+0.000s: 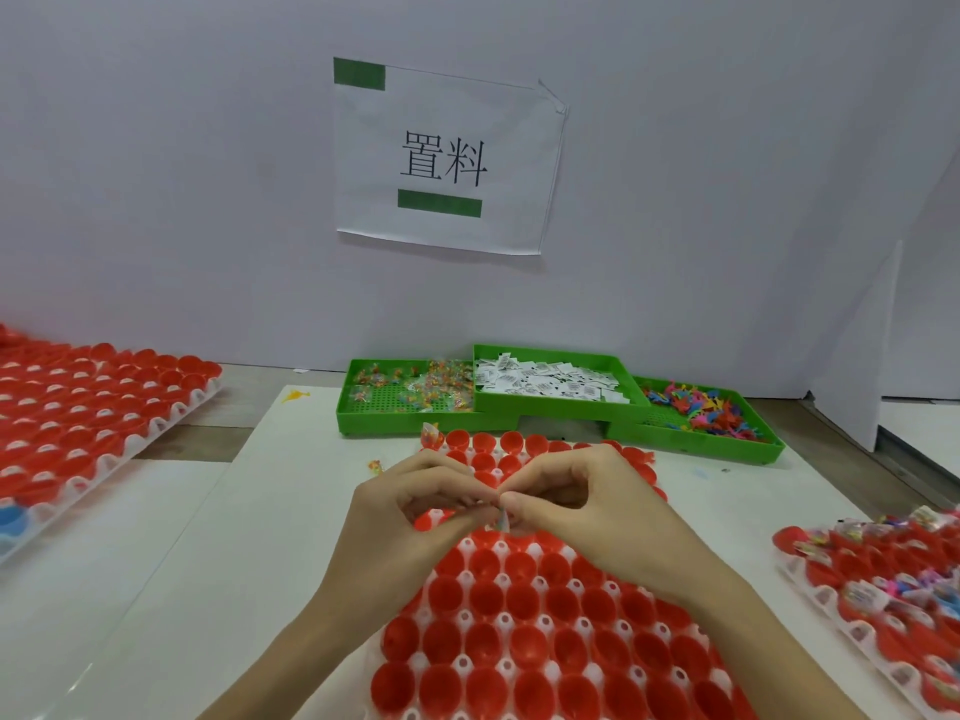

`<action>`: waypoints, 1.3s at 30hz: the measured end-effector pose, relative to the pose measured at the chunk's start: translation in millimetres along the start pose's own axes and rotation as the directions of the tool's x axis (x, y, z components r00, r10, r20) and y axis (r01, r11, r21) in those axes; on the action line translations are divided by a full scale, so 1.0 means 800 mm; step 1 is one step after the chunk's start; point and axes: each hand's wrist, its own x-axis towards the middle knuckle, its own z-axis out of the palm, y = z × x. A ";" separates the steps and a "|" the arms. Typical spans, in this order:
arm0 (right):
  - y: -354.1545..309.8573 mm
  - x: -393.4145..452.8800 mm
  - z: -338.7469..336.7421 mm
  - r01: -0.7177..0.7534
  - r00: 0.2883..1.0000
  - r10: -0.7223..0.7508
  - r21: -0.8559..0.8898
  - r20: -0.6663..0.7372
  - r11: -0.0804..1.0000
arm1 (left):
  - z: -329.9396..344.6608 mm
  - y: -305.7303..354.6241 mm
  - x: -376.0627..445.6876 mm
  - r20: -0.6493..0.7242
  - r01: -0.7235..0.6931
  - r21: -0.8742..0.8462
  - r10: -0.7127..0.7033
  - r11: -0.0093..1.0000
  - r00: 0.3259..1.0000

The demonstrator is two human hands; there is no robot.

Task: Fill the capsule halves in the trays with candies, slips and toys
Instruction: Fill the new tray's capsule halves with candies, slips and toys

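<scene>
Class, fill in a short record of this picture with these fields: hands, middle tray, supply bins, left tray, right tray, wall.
hands: left hand and right hand meet over the middle tray, pinching a small wrapped item between the fingertips
middle tray: white tray of red cups, mostly empty
supply bins: green bins hold candies, paper slips and coloured toys
left tray: tray of red cups
right tray: filled tray, cups hold items
wall: paper sign
</scene>
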 end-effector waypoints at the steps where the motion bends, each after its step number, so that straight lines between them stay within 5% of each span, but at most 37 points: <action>1: 0.000 0.002 0.001 0.000 1.000 0.000 -0.007 0.020 1.000 | 0.000 -0.001 -0.001 -0.011 0.001 0.001 -0.001 1.000 1.000; 6: 0.000 0.023 -0.004 -0.008 0.997 0.011 -0.039 0.073 0.999 | 0.001 0.000 0.000 -0.076 0.021 -0.047 -0.024 0.999 0.997; 10: 0.011 0.055 -0.019 -0.052 0.995 0.058 -0.089 0.077 0.995 | -0.005 -0.007 0.006 -0.093 0.169 -0.106 -0.179 0.980 0.979; 12: 0.022 0.076 -0.022 -0.061 0.998 0.064 -0.165 0.010 0.984 | -0.014 -0.018 0.010 -0.102 0.173 0.090 -0.164 0.981 0.981; 15: 0.040 0.110 -0.018 -0.082 0.991 0.068 -0.126 -0.115 0.989 | -0.023 -0.039 0.015 0.071 0.132 0.468 -0.186 0.874 0.980; 18: 0.052 0.142 -0.005 -0.152 0.972 0.155 0.033 -0.176 0.988 | -0.023 -0.059 0.018 0.200 0.137 0.576 -0.302 0.806 0.932; 21: 0.064 0.166 0.008 -0.181 0.966 0.167 -0.053 -0.199 0.982 | -0.021 -0.073 0.020 0.231 0.102 0.594 -0.291 0.798 0.928; 29: 0.065 0.190 0.024 -0.142 0.990 0.116 -0.466 -0.084 0.873 | -0.018 -0.082 0.020 0.248 0.009 0.670 -0.235 0.743 0.940; 39: 0.043 0.206 0.007 -0.230 0.940 0.325 -0.506 0.107 0.831 | -0.018 -0.077 0.020 0.262 -0.011 0.676 -0.227 0.737 0.938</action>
